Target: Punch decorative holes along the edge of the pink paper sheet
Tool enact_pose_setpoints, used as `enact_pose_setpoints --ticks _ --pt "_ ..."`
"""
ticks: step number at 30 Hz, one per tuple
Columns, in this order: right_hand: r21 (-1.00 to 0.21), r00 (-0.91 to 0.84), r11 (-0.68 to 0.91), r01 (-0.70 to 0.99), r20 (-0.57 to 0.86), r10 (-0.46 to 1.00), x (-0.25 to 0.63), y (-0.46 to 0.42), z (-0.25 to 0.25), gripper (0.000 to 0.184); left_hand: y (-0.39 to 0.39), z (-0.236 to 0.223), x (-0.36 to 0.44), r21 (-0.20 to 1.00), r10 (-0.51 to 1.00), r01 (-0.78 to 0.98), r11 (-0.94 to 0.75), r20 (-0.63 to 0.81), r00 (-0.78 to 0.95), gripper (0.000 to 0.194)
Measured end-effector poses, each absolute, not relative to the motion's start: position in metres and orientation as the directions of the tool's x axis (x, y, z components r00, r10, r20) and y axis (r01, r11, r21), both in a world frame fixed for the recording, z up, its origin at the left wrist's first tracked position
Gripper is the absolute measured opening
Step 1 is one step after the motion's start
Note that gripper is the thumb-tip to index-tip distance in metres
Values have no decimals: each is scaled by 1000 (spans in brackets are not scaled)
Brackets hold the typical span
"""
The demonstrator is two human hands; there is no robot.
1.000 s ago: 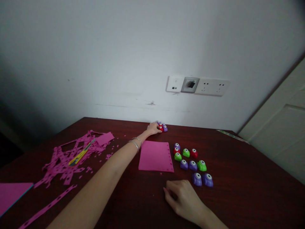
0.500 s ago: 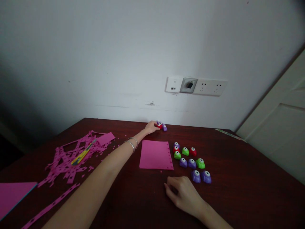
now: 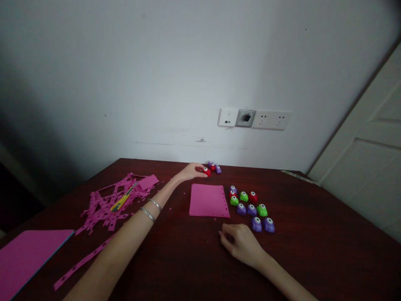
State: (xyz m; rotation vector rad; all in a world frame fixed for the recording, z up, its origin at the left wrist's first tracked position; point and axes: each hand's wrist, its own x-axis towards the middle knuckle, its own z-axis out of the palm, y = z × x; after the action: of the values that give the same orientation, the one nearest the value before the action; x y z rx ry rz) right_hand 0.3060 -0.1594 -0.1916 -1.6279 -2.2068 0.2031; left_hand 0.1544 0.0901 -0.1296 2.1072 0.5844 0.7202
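At the far side of the table, my left hand (image 3: 191, 171) pinches a small red craft punch (image 3: 206, 172) with a round white top. Just right of it stand another red punch (image 3: 213, 167) and a few purple punches (image 3: 218, 169). Nearer to me lies a square pink sheet (image 3: 209, 200) with small holes along its right edge. My right hand (image 3: 242, 243) rests on the table below the sheet, fingers curled in, with nothing seen in them. Beyond it, several purple, green and red punches stand in a group, including a green punch (image 3: 262, 210) and a purple punch (image 3: 268, 225).
Left of my arm lies a heap of punched pink scraps (image 3: 103, 205) with a yellow utility knife (image 3: 123, 198) on top. A larger pink sheet (image 3: 34, 255) and a punched strip (image 3: 83, 262) are nearer. Wall sockets (image 3: 271, 120) are behind the dark table (image 3: 307, 234).
My left hand has drawn a red punch leftward and slightly toward me, away from the far cluster. My right hand stays curled on the table. The view has shifted slightly.
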Motion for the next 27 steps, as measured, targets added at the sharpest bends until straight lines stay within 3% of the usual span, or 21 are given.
enact_pose_setpoints --ticks 5,13,21,27 --pt "-309 -255 317 897 225 940 305 -161 -191 26 49 -118 130 814 489 160 -558 168 856 32" --pt "-318 -255 322 892 234 938 302 -163 -184 27 20 -126 108 695 373 228 -682 62 926 34" --pt "-577 -65 200 792 246 967 296 -153 -169 21 11 -123 109 705 295 169 -689 59 954 29" --pt "-558 -60 218 801 287 956 282 -136 -149 19 3 -121 114 699 260 156 -698 45 965 29"
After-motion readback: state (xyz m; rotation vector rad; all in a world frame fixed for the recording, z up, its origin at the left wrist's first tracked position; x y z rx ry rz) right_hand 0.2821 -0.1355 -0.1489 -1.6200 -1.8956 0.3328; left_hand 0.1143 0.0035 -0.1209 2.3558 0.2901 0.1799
